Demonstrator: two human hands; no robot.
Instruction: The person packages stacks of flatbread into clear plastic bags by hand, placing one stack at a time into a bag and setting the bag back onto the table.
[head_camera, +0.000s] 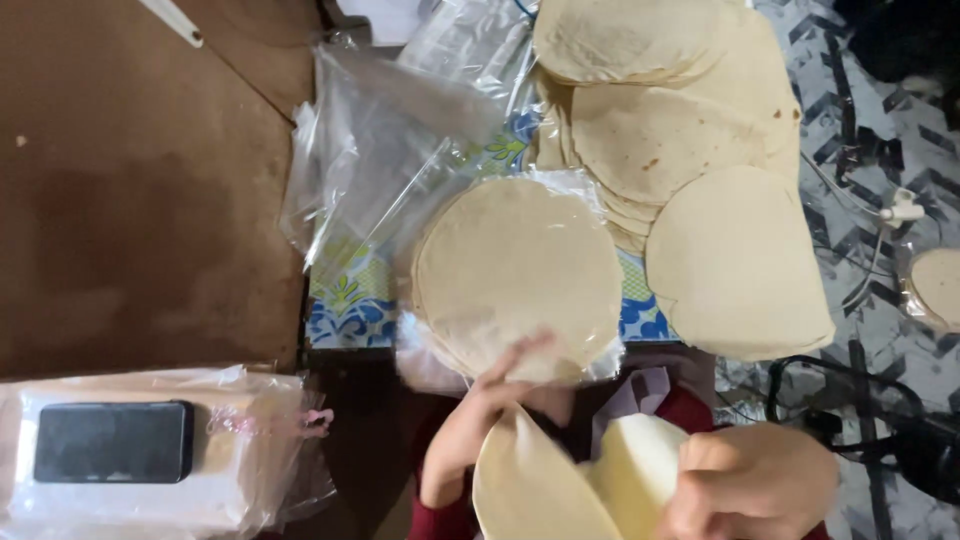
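Note:
My right hand (748, 480) grips a small bunch of pale round flatbreads (570, 480), held on edge and bent, low in the head view. My left hand (490, 400) reaches forward with fingers spread, its tips touching the near edge of a flat stack of flatbreads (515, 265) that lies on a clear plastic bag. Both wrists show dark red sleeves. Behind and to the right lie more flatbreads (735, 260) spread in overlapping piles (650, 130).
Crumpled clear plastic bags (385, 150) lie left of the stack on a blue and green patterned cloth (350, 300). A black phone (112, 442) rests on a plastic-wrapped white packet at lower left. Black cables (850, 400) and a white plug (903, 210) lie on the patterned surface at right.

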